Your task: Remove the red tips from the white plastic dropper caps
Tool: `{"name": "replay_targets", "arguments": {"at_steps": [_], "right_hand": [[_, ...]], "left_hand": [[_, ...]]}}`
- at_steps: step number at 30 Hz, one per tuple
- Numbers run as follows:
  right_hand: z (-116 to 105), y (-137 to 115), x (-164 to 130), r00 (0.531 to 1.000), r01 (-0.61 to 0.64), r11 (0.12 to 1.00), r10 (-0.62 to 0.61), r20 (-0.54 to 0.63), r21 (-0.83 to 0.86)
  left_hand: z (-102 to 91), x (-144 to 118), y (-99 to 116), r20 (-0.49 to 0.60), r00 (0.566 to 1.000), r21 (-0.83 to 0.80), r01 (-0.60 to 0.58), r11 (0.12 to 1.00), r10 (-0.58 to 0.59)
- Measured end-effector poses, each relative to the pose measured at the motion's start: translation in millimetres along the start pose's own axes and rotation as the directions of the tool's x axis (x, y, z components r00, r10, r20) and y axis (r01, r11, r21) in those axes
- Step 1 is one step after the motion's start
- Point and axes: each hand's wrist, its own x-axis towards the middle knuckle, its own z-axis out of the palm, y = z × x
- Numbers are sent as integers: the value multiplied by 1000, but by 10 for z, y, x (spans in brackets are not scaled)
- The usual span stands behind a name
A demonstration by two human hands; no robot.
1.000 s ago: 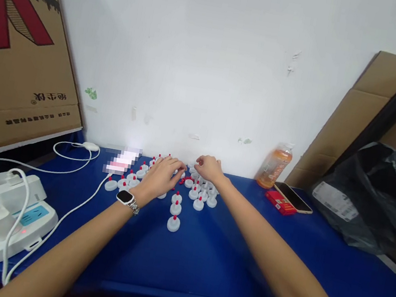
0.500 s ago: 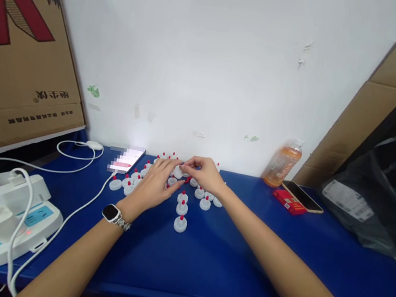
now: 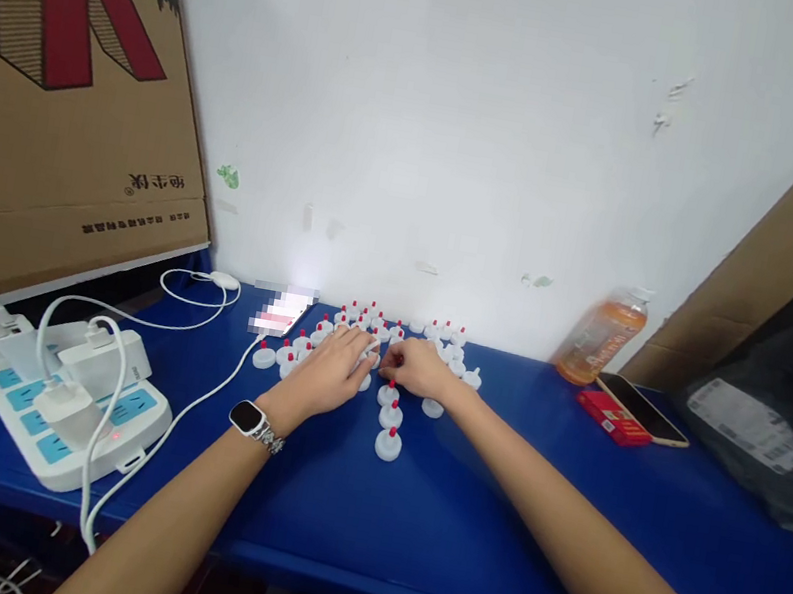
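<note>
White round caps with red-tipped spouts, such as the front white cap [image 3: 388,445], stand in loose groups on the blue table [image 3: 477,544]. My left hand [image 3: 330,369], wearing a watch [image 3: 255,420], reaches among them with its thumb and fingers closed around a white cap [image 3: 372,348]. Just right of it, my right hand [image 3: 421,369] is low over the table with its fingers pinched. Small red pieces show at those fingertips, but what they grip is hidden. Several caps at the right, such as the white cap [image 3: 472,378], show no red tip.
A power strip [image 3: 147,402] with plugs and white cables lies at the left, near a lit phone [image 3: 291,313]. An orange drink bottle [image 3: 604,337], a red box [image 3: 613,419] and a dark phone [image 3: 640,409] are at the right. A cardboard box [image 3: 86,154] leans against the wall.
My right hand has come down from the cap at my left fingertips to the table beside it. The left hand keeps the cap. The whole view has shifted slightly.
</note>
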Motion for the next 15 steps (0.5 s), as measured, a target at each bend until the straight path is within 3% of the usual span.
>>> {"name": "replay_targets", "arguments": {"at_steps": [3,6,9,11,15], "right_hand": [[-32,-29,-40,996,27,1000,-26,-86,5],[-103,-44,-135,970,52,967,11,-244,251],[-145,-70,-268,949,127,760,94,-301,637],[-141,-105,-367,943,159,634,130,-307,756],[-113,-181,-512,932,167,588,168,-321,791]], "left_hand": [[7,-5,24,8,1000,-10,7,1000,-7],[5,-8,69,-2,1000,-57,8,998,-8],[8,-18,141,-7,1000,-113,6,994,-7],[12,-30,191,-3,1000,-130,1,992,-2],[12,-47,276,2,999,-151,-35,988,36]]}}
